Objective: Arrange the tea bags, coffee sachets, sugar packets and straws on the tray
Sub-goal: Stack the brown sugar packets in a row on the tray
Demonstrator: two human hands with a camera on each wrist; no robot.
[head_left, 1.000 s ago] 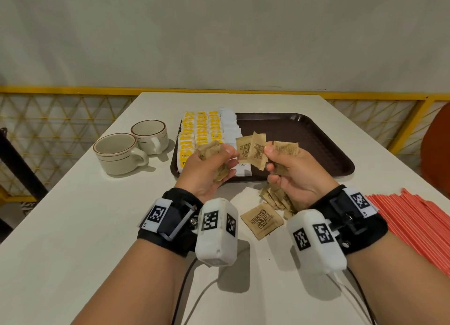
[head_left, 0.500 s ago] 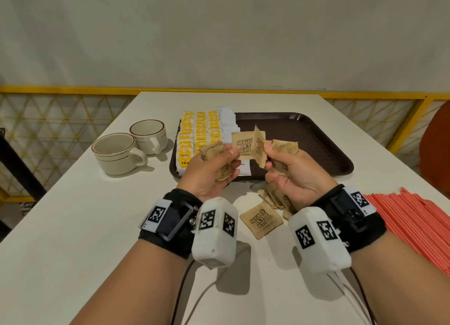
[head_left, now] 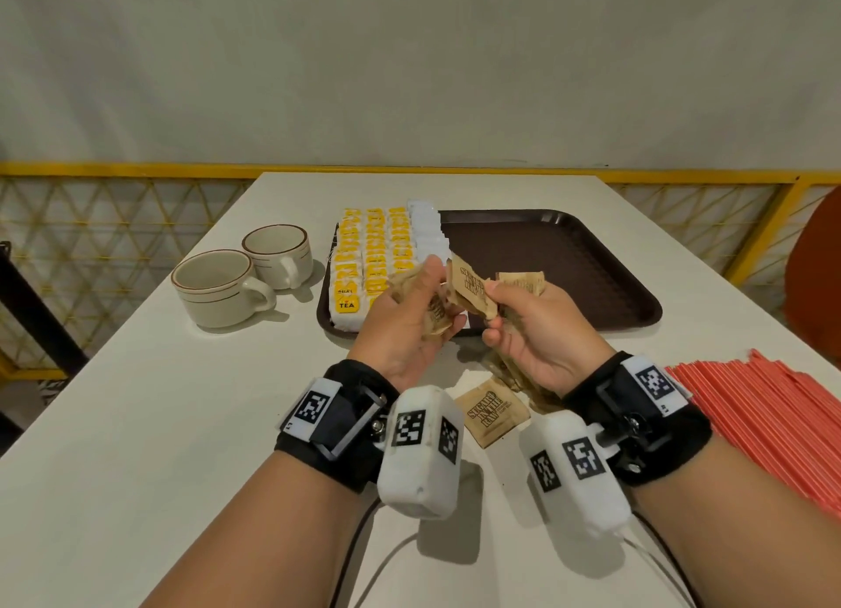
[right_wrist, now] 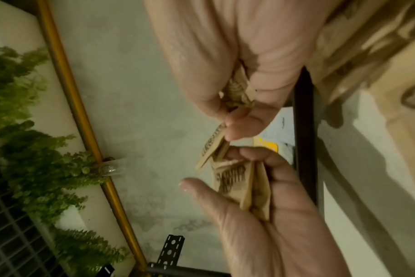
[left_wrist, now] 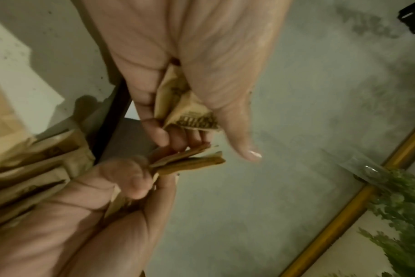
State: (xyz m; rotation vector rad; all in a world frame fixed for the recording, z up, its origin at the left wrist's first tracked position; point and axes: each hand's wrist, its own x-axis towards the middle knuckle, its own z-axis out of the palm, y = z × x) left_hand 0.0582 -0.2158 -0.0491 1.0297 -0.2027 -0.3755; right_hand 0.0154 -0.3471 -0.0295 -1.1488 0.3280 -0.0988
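Observation:
My left hand (head_left: 434, 305) cups a small bunch of brown sugar packets (head_left: 434, 314) in its curled fingers, thumb lifted off them; the left wrist view shows the same sugar packets (left_wrist: 185, 114). My right hand (head_left: 496, 311) pinches other sugar packets (head_left: 471, 286) upright, edge to edge with the left hand's bunch. Both hands hover over the near rim of the dark brown tray (head_left: 569, 261). Rows of yellow tea bags (head_left: 368, 261) and white sachets (head_left: 428, 229) fill the tray's left end. Loose sugar packets (head_left: 493, 414) lie on the table under my wrists. Red straws (head_left: 773, 430) lie at the right.
Two cream cups (head_left: 214, 284) (head_left: 280, 254) stand left of the tray. The white table (head_left: 136, 425) ends at a yellow railing (head_left: 136, 169) and a grey wall behind. The tray's right part holds nothing.
My hands have drawn slightly closer together. The packets in my right hand have tipped toward the left palm, and my left thumb has lifted off its bunch.

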